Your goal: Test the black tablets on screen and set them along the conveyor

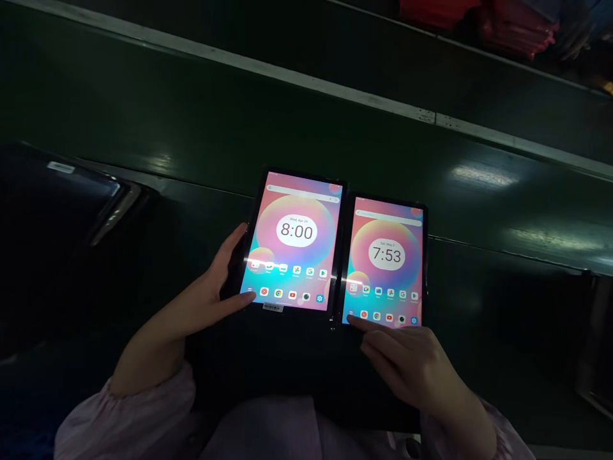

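Two lit tablets lie side by side in front of me, both showing a pink and blue home screen with rows of app icons. The left tablet reads 8:00 and has a small white label at its bottom edge. My left hand grips its lower left corner, the thumb on the front and the fingers around the left edge. On the right tablet the clock reads 7:53. My right hand holds nothing; its stretched index finger touches the lower left of that screen, the other fingers loosely bent.
Dark panels, one with a white label, are stacked on the left of the dark green bench. A pale metal strip crosses behind the tablets. Red wrapped items and part of another person's hand show at the top right.
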`<state>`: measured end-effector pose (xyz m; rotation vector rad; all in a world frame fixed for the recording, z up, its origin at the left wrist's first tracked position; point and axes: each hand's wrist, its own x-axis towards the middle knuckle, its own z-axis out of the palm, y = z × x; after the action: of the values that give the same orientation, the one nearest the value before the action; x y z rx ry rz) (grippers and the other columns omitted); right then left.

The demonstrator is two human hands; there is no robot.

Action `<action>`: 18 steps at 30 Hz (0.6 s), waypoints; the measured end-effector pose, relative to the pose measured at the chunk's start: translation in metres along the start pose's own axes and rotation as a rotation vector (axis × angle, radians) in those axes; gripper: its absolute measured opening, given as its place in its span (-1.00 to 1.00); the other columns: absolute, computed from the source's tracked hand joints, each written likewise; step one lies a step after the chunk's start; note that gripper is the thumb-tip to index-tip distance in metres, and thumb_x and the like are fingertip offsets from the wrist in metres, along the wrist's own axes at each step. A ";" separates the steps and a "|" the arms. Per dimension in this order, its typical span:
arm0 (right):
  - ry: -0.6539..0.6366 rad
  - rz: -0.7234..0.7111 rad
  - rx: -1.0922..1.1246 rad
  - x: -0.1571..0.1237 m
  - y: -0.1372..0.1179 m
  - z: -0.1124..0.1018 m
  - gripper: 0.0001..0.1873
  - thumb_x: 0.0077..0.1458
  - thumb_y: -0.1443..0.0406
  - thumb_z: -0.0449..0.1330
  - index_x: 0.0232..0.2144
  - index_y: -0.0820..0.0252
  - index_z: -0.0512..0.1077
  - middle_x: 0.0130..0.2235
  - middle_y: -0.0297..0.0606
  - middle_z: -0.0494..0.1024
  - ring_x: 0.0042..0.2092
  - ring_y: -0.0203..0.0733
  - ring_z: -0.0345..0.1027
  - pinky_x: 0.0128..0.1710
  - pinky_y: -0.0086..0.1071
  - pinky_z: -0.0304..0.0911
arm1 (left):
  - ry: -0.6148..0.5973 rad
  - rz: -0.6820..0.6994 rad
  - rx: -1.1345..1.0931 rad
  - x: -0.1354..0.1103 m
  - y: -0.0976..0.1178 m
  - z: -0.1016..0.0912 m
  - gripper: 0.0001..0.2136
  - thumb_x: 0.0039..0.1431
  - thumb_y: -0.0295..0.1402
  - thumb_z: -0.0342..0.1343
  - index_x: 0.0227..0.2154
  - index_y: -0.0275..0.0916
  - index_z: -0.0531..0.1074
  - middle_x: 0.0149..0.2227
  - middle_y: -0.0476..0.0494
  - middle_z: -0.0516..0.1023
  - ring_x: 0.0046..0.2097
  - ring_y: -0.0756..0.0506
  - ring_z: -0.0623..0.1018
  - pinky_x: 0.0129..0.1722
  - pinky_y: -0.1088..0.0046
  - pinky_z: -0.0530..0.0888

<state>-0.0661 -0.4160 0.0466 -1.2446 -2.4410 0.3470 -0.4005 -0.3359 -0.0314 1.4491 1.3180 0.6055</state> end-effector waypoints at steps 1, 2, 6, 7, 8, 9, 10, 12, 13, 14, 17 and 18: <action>-0.002 0.002 -0.007 0.000 0.000 0.001 -0.46 0.62 0.29 -0.09 -0.41 0.19 0.48 -0.14 -0.18 0.80 -0.63 -0.42 0.41 -0.64 -0.40 0.25 | 0.001 -0.005 -0.022 0.001 0.000 -0.001 0.08 0.14 0.14 0.34 0.56 -0.14 -0.08 0.66 -0.31 -0.21 0.61 -0.50 -0.11 0.42 -0.14 0.33; 0.001 0.006 -0.010 0.000 0.000 0.001 -0.46 0.62 0.28 -0.08 -0.42 0.19 0.48 -0.15 -0.20 0.80 -0.63 -0.42 0.40 -0.65 -0.39 0.24 | 0.002 -0.014 -0.040 0.002 -0.001 -0.002 0.08 0.15 0.12 0.34 0.56 -0.16 -0.08 0.66 -0.33 -0.21 0.61 -0.49 -0.10 0.43 -0.12 0.32; 0.049 0.013 0.016 0.000 0.000 -0.001 -0.49 0.59 0.31 -0.02 -0.46 0.18 0.45 -0.24 -0.25 0.80 -0.61 -0.41 0.46 -0.65 -0.41 0.24 | 0.015 -0.040 -0.087 0.004 -0.003 -0.002 0.07 0.13 0.08 0.37 0.55 -0.21 -0.05 0.65 -0.35 -0.24 0.61 -0.49 -0.07 0.43 -0.11 0.31; 0.061 0.014 0.016 -0.001 0.000 -0.002 -0.50 0.59 0.32 -0.01 -0.46 0.17 0.45 -0.26 -0.25 0.79 -0.59 -0.40 0.49 -0.64 -0.42 0.25 | 0.017 -0.037 -0.097 0.005 -0.004 -0.003 0.08 0.12 0.07 0.37 0.55 -0.20 -0.05 0.65 -0.35 -0.23 0.61 -0.49 -0.08 0.43 -0.11 0.32; 0.071 0.014 0.014 -0.001 0.000 -0.002 -0.51 0.58 0.33 -0.01 -0.45 0.17 0.45 -0.28 -0.25 0.79 -0.58 -0.39 0.51 -0.64 -0.42 0.26 | 0.013 -0.033 -0.105 0.005 -0.004 -0.003 0.08 0.11 0.07 0.38 0.55 -0.20 -0.05 0.65 -0.34 -0.23 0.61 -0.49 -0.08 0.43 -0.11 0.32; 0.077 0.014 0.013 -0.001 0.000 -0.003 -0.51 0.57 0.33 0.00 -0.45 0.17 0.45 -0.29 -0.24 0.79 -0.58 -0.38 0.52 -0.63 -0.43 0.26 | 0.005 -0.029 -0.112 0.005 -0.005 -0.003 0.08 0.12 0.07 0.38 0.55 -0.19 -0.06 0.65 -0.34 -0.22 0.61 -0.48 -0.08 0.43 -0.10 0.32; 0.079 0.014 0.015 -0.001 0.000 -0.003 -0.51 0.57 0.34 0.00 -0.46 0.17 0.45 -0.30 -0.24 0.79 -0.58 -0.38 0.53 -0.63 -0.44 0.27 | -0.002 -0.024 -0.117 0.005 -0.005 -0.003 0.08 0.13 0.07 0.38 0.56 -0.18 -0.07 0.65 -0.33 -0.20 0.61 -0.48 -0.07 0.43 -0.10 0.32; 0.076 0.012 0.024 -0.001 0.001 -0.002 -0.49 0.58 0.33 -0.01 -0.47 0.17 0.43 -0.32 -0.25 0.78 -0.57 -0.38 0.54 -0.64 -0.44 0.27 | -0.019 -0.012 -0.129 0.005 -0.006 -0.004 0.09 0.15 0.08 0.36 0.57 -0.14 -0.11 0.65 -0.32 -0.17 0.61 -0.47 -0.03 0.44 -0.11 0.33; 0.074 0.011 0.028 0.000 0.001 -0.002 -0.49 0.58 0.33 -0.01 -0.48 0.17 0.43 -0.33 -0.25 0.78 -0.58 -0.39 0.54 -0.64 -0.44 0.26 | -0.034 -0.009 -0.133 0.005 -0.006 -0.005 0.09 0.16 0.08 0.36 0.57 -0.12 -0.13 0.65 -0.32 -0.16 0.60 -0.47 -0.01 0.44 -0.11 0.32; 0.073 0.009 0.029 0.000 0.002 -0.002 -0.49 0.59 0.33 -0.01 -0.48 0.18 0.43 -0.33 -0.26 0.78 -0.58 -0.39 0.54 -0.64 -0.45 0.26 | -0.047 -0.006 -0.134 0.005 -0.007 -0.005 0.09 0.16 0.08 0.36 0.58 -0.10 -0.15 0.65 -0.31 -0.16 0.60 -0.47 0.00 0.44 -0.12 0.32; 0.076 0.004 0.028 0.002 0.003 -0.002 -0.51 0.59 0.33 0.00 -0.45 0.18 0.45 -0.29 -0.25 0.79 -0.56 -0.39 0.55 -0.62 -0.45 0.28 | -0.062 0.000 -0.118 0.005 -0.007 -0.005 0.10 0.17 0.08 0.36 0.58 -0.09 -0.17 0.66 -0.28 -0.18 0.61 -0.45 -0.05 0.47 -0.12 0.26; 0.071 0.006 0.031 0.002 0.003 -0.002 -0.52 0.58 0.33 0.00 -0.44 0.18 0.45 -0.27 -0.24 0.79 -0.54 -0.38 0.57 -0.62 -0.45 0.30 | -0.062 0.002 -0.112 0.005 -0.008 -0.005 0.09 0.17 0.07 0.36 0.58 -0.09 -0.18 0.66 -0.27 -0.20 0.62 -0.44 -0.08 0.48 -0.11 0.24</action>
<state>-0.0644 -0.4125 0.0473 -1.2303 -2.3642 0.3358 -0.4070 -0.3306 -0.0380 1.3678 1.2160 0.6214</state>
